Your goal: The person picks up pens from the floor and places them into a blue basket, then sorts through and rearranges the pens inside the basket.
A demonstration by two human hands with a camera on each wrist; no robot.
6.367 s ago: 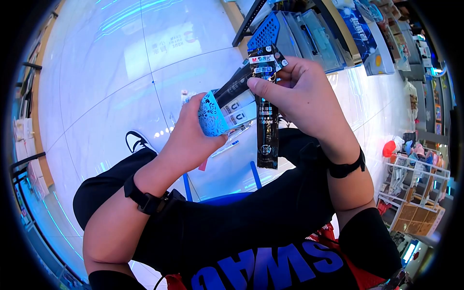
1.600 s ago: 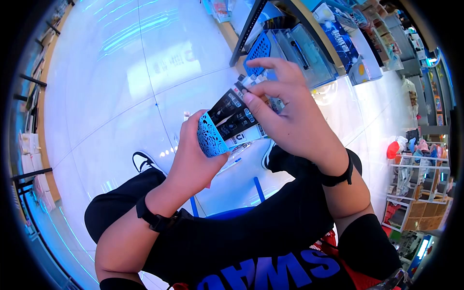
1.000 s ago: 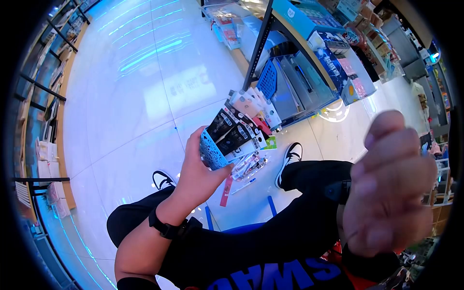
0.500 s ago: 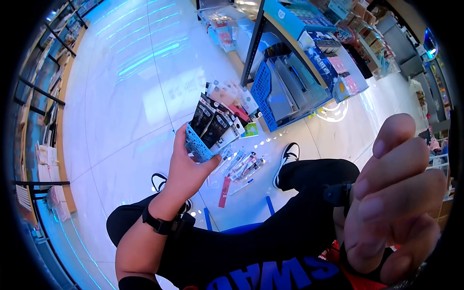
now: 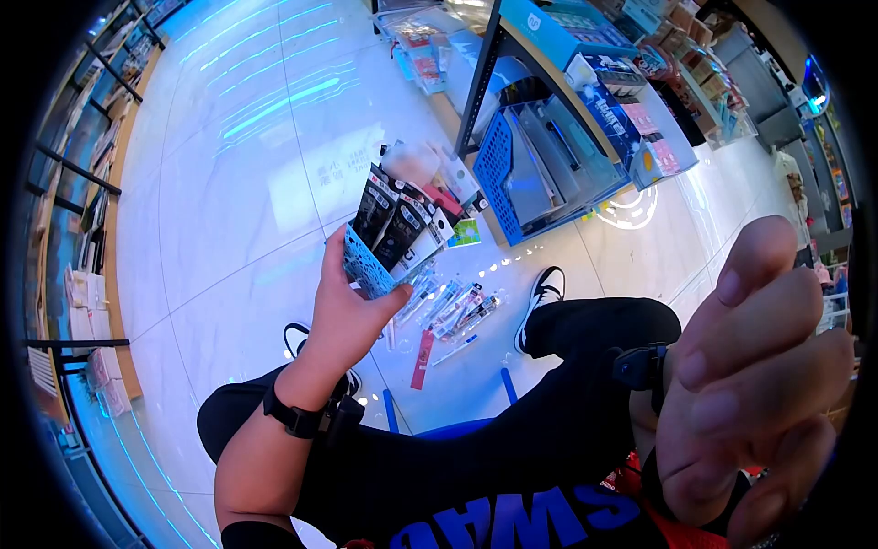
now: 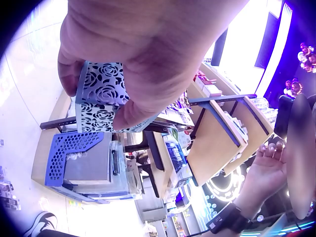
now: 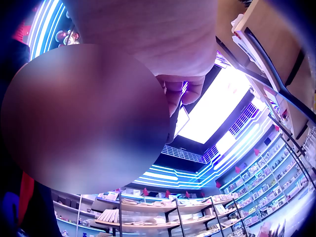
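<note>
My left hand [image 5: 340,316] grips a light-blue pen holder [image 5: 368,267] with a cut-out rose pattern, thumb and fingers on opposite sides of it. The holder is tilted, and black packets [image 5: 401,236] stick out of its mouth, with pale and red packets [image 5: 446,188] beyond them. In the left wrist view the rose-patterned wall of the pen holder [image 6: 104,89] shows below the palm. My right hand [image 5: 745,375] is raised close to the head camera, fingers loosely bent, nothing visible in it. The left wrist view shows this right hand [image 6: 266,173] up beside my head.
Below the holder, several packaged pens [image 5: 462,313], a red strip [image 5: 422,360] and a blue-and-white pen [image 5: 455,350] lie on the pale floor. A blue file rack [image 5: 498,174] stands at a shelf unit ahead. More shelves [image 5: 101,238] line the left.
Earlier my right hand pinched a black packet over the holder, then touched packets in it; it has since risen toward the head camera. My left hand has shifted slightly left with the holder.
</note>
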